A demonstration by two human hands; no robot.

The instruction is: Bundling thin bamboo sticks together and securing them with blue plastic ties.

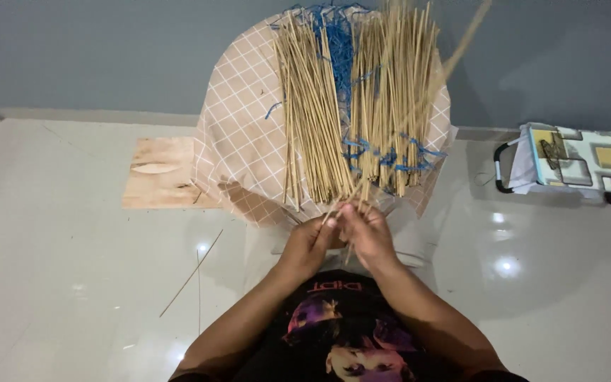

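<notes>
Sticks (351, 106), thin, pale and bound in two fans with blue string (390, 157), stand against a checked cloth (238, 141) just ahead of the person; they look light, springy and easily snapped, best pinched near their gathered lower ends. From the left: a plywood piece (158, 173) and a stray stick (192, 272) lie on the floor (58, 240), then the left hand (310, 244) and right hand (368, 233), touching, both clenched on those lower ends. A patterned bag (581, 163) sits well apart, nothing blocking.
</notes>
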